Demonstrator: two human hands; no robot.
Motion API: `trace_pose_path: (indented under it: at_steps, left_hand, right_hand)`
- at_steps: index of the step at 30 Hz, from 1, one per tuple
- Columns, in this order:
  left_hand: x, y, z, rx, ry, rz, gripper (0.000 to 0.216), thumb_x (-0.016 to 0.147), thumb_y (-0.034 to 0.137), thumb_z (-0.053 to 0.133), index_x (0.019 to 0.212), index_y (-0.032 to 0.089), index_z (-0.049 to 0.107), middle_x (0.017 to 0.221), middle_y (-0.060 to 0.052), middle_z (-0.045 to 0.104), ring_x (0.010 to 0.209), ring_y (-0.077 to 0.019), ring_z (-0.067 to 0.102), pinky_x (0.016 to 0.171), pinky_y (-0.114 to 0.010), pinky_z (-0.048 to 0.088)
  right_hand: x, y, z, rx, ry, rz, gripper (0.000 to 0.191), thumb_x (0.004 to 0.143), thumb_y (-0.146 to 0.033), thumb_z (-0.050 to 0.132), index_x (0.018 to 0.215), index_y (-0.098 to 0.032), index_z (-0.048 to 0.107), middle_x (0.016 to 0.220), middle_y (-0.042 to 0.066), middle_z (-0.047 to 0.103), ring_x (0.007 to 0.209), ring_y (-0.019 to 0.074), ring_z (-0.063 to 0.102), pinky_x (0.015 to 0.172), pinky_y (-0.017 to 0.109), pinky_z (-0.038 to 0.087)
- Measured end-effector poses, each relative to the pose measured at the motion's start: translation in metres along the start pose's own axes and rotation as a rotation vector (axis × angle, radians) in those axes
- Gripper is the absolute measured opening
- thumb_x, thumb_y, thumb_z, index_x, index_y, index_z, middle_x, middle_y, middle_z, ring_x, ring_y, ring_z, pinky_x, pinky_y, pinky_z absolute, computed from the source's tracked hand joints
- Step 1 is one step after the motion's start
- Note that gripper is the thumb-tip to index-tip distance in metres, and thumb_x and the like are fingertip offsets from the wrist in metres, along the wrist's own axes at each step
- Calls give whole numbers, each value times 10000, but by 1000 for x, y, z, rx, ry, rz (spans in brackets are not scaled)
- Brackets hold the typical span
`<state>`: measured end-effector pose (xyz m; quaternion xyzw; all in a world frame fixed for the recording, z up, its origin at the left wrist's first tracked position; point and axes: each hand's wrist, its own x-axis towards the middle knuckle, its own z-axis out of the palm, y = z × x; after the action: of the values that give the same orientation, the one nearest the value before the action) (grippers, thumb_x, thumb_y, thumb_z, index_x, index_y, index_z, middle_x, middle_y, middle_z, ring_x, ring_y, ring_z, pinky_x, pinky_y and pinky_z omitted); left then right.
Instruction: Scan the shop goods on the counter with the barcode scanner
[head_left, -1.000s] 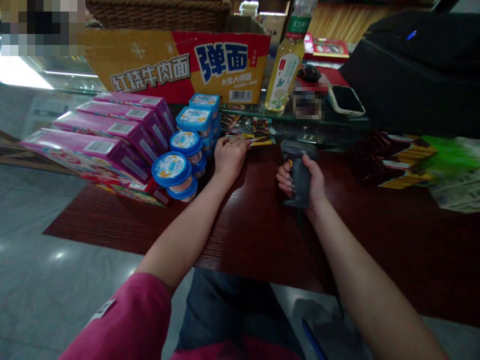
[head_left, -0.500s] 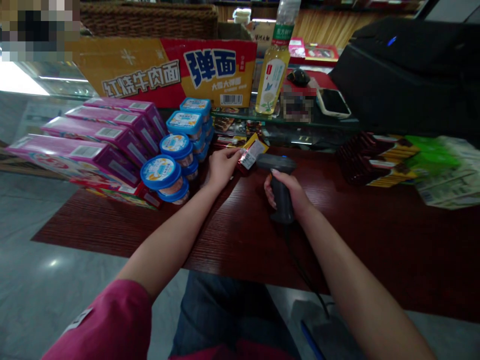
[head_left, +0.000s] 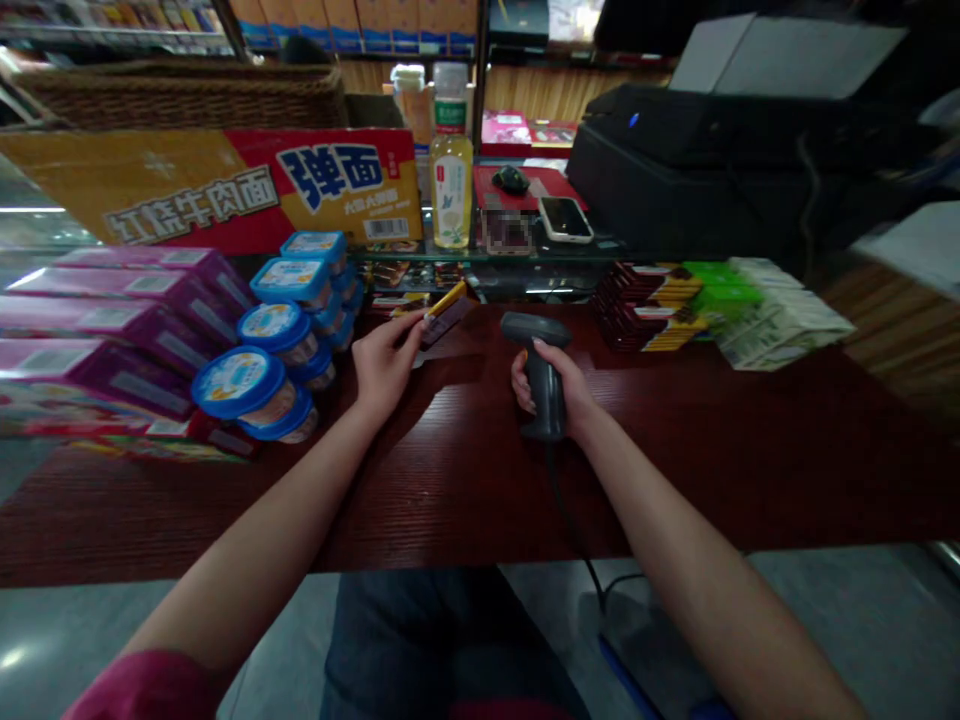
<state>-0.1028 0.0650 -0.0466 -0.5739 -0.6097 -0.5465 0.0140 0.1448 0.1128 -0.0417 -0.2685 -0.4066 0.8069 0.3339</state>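
Pinched in the fingers of my left hand (head_left: 386, 362) is a small yellow and dark red snack packet (head_left: 448, 316), tilted up off the counter. My right hand (head_left: 559, 385) wraps round the grip of a dark grey barcode scanner (head_left: 546, 375), whose head points left toward the packet; the two are apart. A cable (head_left: 574, 520) hangs from the scanner's base over the counter's front edge. Left of my left hand stand stacked blue-lidded tubs (head_left: 244, 385). More dark red and yellow packets (head_left: 645, 305) lie stacked at the right.
Purple boxes (head_left: 97, 325) stand in a row at the left of the dark wooden counter (head_left: 450, 480). On a glass shelf behind are a noodle carton (head_left: 210, 190), a drink bottle (head_left: 451, 180) and a phone (head_left: 565, 218). Green packets (head_left: 772, 310) and a black machine (head_left: 697, 180) are at the right.
My view has swung to the right. My left hand has lifted and tilted the packet, whose white label faced up before. The scanner stays in my right hand, with a wider gap to the packet.
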Motion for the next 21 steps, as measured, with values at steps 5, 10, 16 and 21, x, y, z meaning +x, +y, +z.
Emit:
trace_pose_path:
  at_steps: [5, 10, 16, 21]
  left_hand:
    - [-1, 41, 52, 22, -47, 309, 273, 1011, 320, 555, 1195, 231, 735, 1179, -33, 773, 1076, -176, 742, 994, -308, 579]
    - [0, 94, 141, -21, -189, 540, 323, 1046, 250, 472, 1299, 240, 671, 1329, -42, 702, 1230, -156, 674, 1065, -323, 559]
    - [0, 135, 227, 15, -346, 761, 371, 1034, 142, 429, 1334, 176, 645, 1383, -71, 663, 1329, -183, 604, 1154, -368, 495]
    - [3, 146, 270, 75, -445, 751, 392, 1008, 108, 454, 1358, 167, 621, 1397, -95, 655, 1344, -208, 589, 1210, -436, 425]
  right_hand:
    - [-47, -20, -51, 30, 98, -125, 409, 757, -570, 731, 708, -185, 601, 569, -23, 485, 432, 98, 422, 341, 204, 337]
    - [-94, -39, -101, 81, 276, -285, 377, 774, -530, 732, 714, -190, 579, 570, -23, 486, 436, 100, 427, 359, 210, 352]
    - [-124, -55, -146, 208, 451, -449, 398, 756, -556, 737, 724, -202, 557, 563, -35, 461, 455, 92, 429, 383, 195, 376]
    - [-117, -56, -152, 252, 447, -461, 421, 795, -589, 702, 732, -211, 528, 566, -41, 435, 456, 88, 421, 393, 189, 383]
